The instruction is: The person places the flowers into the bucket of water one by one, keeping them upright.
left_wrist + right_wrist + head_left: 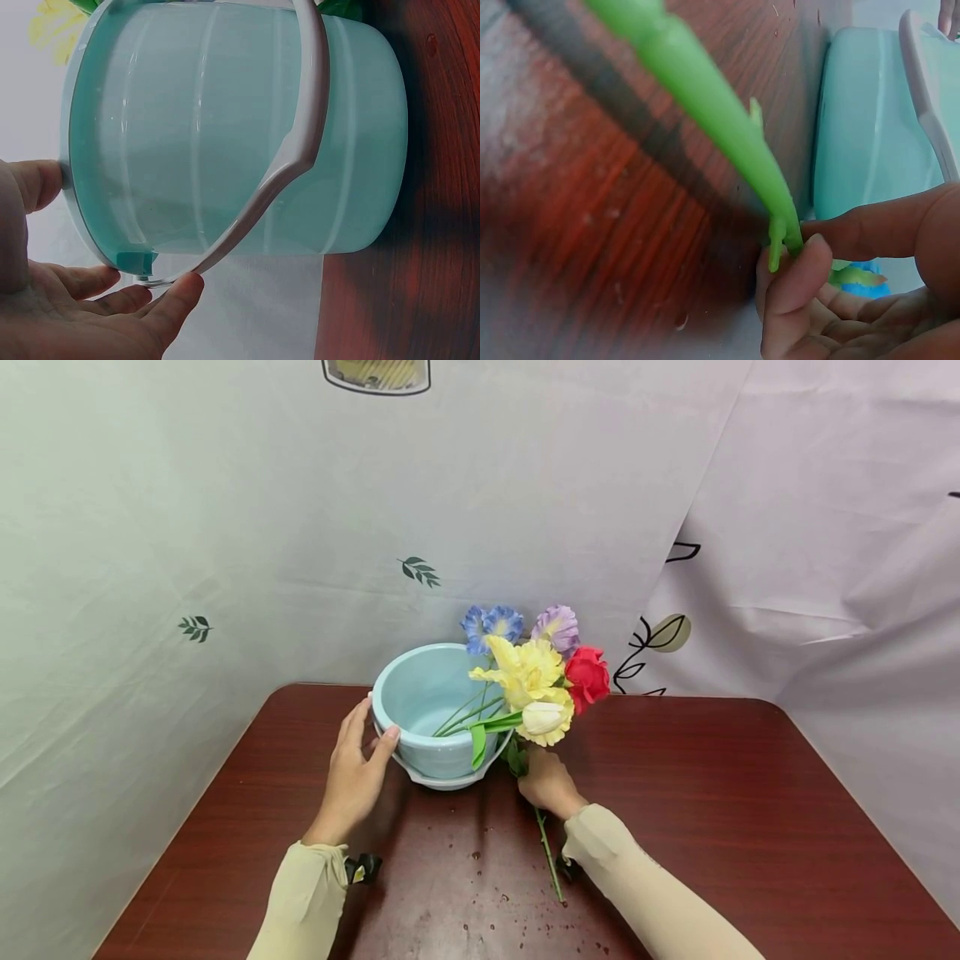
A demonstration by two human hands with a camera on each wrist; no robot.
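Observation:
A light blue bucket (442,760) with a pale handle (307,112) stands upright on the table. At its left rim, my left hand (360,777) rests with thumb and fairly straight fingers touching the rim and the handle's joint. My right hand (549,781) is low beside the bucket's right side and pinches a thorny green stem (712,120). This stem appears to belong to the red rose (587,677); the join is hidden behind other blooms. Yellow flowers (528,672), a white tulip (543,717), a blue flower (504,622) and a purple flower (557,628) lean over the bucket's right rim.
The dark red wooden table (712,827) carries scattered water drops (476,856) in front of the bucket. Behind it hangs a pale cloth (300,527) with printed leaves, close to the table's back edge.

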